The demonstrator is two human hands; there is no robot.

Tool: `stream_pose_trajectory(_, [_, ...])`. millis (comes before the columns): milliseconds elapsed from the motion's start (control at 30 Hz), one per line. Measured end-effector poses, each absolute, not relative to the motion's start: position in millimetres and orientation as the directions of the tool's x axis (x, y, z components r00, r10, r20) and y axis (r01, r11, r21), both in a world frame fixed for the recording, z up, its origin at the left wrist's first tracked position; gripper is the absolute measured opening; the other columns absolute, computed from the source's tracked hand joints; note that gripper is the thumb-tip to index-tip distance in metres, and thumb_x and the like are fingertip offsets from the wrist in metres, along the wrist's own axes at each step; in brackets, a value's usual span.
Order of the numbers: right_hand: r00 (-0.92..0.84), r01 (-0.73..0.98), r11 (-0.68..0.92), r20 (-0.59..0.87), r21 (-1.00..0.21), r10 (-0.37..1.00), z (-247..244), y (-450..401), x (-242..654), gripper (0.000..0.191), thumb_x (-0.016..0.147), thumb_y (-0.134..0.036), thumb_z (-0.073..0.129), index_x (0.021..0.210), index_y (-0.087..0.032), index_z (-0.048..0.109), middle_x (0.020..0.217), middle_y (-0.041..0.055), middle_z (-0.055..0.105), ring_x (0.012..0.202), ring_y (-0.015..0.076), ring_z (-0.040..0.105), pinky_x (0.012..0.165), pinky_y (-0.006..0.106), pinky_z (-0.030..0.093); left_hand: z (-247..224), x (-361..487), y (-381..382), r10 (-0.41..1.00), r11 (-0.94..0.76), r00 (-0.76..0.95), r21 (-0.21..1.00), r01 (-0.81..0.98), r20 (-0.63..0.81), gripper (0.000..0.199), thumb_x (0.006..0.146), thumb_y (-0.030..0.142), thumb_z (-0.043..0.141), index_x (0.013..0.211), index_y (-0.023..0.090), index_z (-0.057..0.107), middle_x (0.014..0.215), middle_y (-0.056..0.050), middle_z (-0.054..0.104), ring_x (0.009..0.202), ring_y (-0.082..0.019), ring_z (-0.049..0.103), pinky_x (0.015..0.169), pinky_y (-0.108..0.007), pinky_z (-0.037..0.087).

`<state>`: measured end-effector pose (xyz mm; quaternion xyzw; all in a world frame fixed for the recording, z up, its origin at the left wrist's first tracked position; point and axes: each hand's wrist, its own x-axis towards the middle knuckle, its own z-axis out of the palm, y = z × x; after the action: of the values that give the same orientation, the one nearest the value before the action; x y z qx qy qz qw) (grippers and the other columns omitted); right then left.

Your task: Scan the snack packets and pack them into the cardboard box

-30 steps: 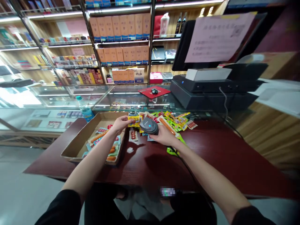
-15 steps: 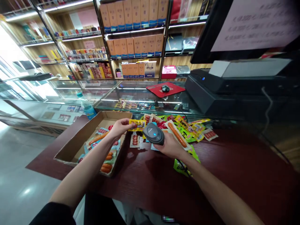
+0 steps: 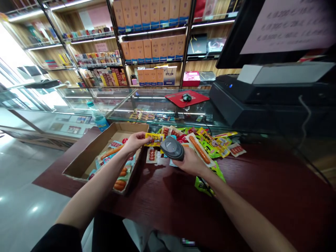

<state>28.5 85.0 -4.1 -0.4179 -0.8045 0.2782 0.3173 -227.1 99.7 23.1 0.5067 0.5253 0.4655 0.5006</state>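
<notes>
My left hand [image 3: 135,142] pinches a small yellow snack packet [image 3: 154,139] by its left end, above the table near the box's right side. In my right hand [image 3: 193,161] is a dark grey barcode scanner [image 3: 172,148], its head pointing left, close to the packet's right end. Below them a clear pack of small sausages [image 3: 152,155] lies on the table. Right of the scanner, a long sausage in a clear wrapper [image 3: 199,149] rests on a heap of yellow and green packets [image 3: 214,142]. My right hand's fingers are mostly hidden behind the scanner.
An open cardboard box [image 3: 86,157] with several sausage packs stands at left on the dark red table [image 3: 162,203]. Behind are a bottle [image 3: 98,117], a glass display counter [image 3: 147,101], a red mouse pad [image 3: 196,99] and a mouse [image 3: 186,97]. A monitor [image 3: 228,45] stands at right.
The blue light on top of the scanner has gone out. Both hands keep nearly the same place, with the packet and scanner still close together; the view has shifted slightly.
</notes>
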Motion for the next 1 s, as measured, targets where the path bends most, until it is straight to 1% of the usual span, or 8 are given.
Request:
stream_pose_trajectory(133, [-0.437, 0.467, 0.493, 0.293, -0.734, 0.851, -2, 86, 29, 0.031, 0.07, -0.027, 0.068, 0.1, -0.019, 0.065, 0.093, 0.0053, 0.073, 0.084, 0.0225, 0.067, 0.074, 0.031, 0.053, 19, -230, 100, 0.998, 0.061, -0.021, 0.992, 0.113, -0.059, 0.04, 0.059, 0.048, 0.081, 0.082, 0.017, 0.07, 0.087, -0.006, 0.073, 0.083, -0.02, 0.068, 0.073, -0.029, 0.052])
stream_pose_trajectory(300, [-0.396, 0.426, 0.473, 0.312, -0.771, 0.864, 12, 88, 38, 0.032, 0.07, -0.028, 0.07, 0.1, -0.017, 0.067, 0.093, 0.0074, 0.074, 0.084, 0.0242, 0.069, 0.076, 0.033, 0.055, 33, -262, 90, 0.995, 0.012, -0.102, 0.998, 0.064, -0.005, 0.042, 0.056, 0.046, 0.083, 0.082, 0.016, 0.07, 0.087, -0.007, 0.073, 0.082, -0.019, 0.068, 0.073, -0.029, 0.053])
stream_pose_trajectory(467, [-0.408, 0.371, 0.538, 0.388, -0.757, 0.827, 26, 87, 46, 0.029, 0.075, -0.03, 0.068, 0.102, -0.018, 0.068, 0.093, 0.0063, 0.074, 0.087, 0.0258, 0.069, 0.079, 0.036, 0.055, 72, -313, 53, 0.948, 0.01, -0.312, 0.972, 0.233, 0.065, 0.047, 0.054, 0.044, 0.085, 0.087, 0.014, 0.072, 0.086, -0.009, 0.073, 0.077, -0.02, 0.067, 0.067, -0.028, 0.051])
stream_pose_trajectory(567, [-0.425, 0.366, 0.571, 0.414, -0.735, 0.805, 30, 86, 48, 0.03, 0.075, -0.029, 0.067, 0.103, -0.017, 0.069, 0.096, 0.0061, 0.074, 0.089, 0.0262, 0.069, 0.082, 0.037, 0.055, 86, -327, 36, 0.914, 0.002, -0.387, 0.953, 0.304, 0.122, 0.047, 0.059, 0.046, 0.081, 0.092, 0.014, 0.073, 0.08, -0.008, 0.073, 0.071, -0.019, 0.066, 0.065, -0.028, 0.05])
stream_pose_trajectory(633, [-0.416, 0.391, 0.575, 0.419, -0.719, 0.807, 30, 87, 50, 0.029, 0.075, -0.03, 0.068, 0.101, -0.017, 0.071, 0.097, 0.0065, 0.074, 0.091, 0.0268, 0.068, 0.085, 0.038, 0.054, 89, -326, 36, 0.902, 0.006, -0.407, 0.939, 0.345, 0.143, 0.047, 0.059, 0.047, 0.081, 0.093, 0.014, 0.073, 0.078, -0.007, 0.073, 0.068, -0.017, 0.065, 0.061, -0.026, 0.049])
stream_pose_trajectory(733, [-0.405, 0.418, 0.558, 0.403, -0.717, 0.821, 29, 92, 55, 0.029, 0.076, -0.03, 0.068, 0.101, -0.018, 0.071, 0.097, 0.0065, 0.074, 0.091, 0.0272, 0.068, 0.086, 0.039, 0.054, 84, -312, 52, 0.922, -0.033, -0.348, 0.929, 0.369, 0.171, 0.049, 0.056, 0.048, 0.082, 0.091, 0.015, 0.074, 0.083, -0.006, 0.073, 0.069, -0.016, 0.063, 0.059, -0.025, 0.048])
stream_pose_trajectory(833, [-0.379, 0.407, 0.516, 0.375, -0.754, 0.846, 23, 99, 60, 0.03, 0.076, -0.029, 0.068, 0.104, -0.018, 0.069, 0.101, 0.0069, 0.074, 0.093, 0.0265, 0.068, 0.087, 0.038, 0.054, 77, -283, 82, 0.965, -0.08, -0.207, 0.928, 0.363, 0.164, 0.047, 0.058, 0.05, 0.081, 0.089, 0.015, 0.074, 0.086, -0.007, 0.073, 0.071, -0.016, 0.063, 0.06, -0.026, 0.049])
stream_pose_trajectory(1000, [-0.297, 0.352, 0.42, 0.326, -0.836, 0.897, 8, 112, 72, 0.034, 0.076, -0.029, 0.069, 0.109, -0.02, 0.066, 0.106, 0.0074, 0.073, 0.095, 0.0248, 0.069, 0.088, 0.038, 0.054, 65, -228, 132, 0.998, -0.058, 0.014, 0.931, 0.362, 0.056, 0.042, 0.058, 0.046, 0.082, 0.087, 0.015, 0.074, 0.082, -0.007, 0.072, 0.071, -0.017, 0.064, 0.061, -0.026, 0.05])
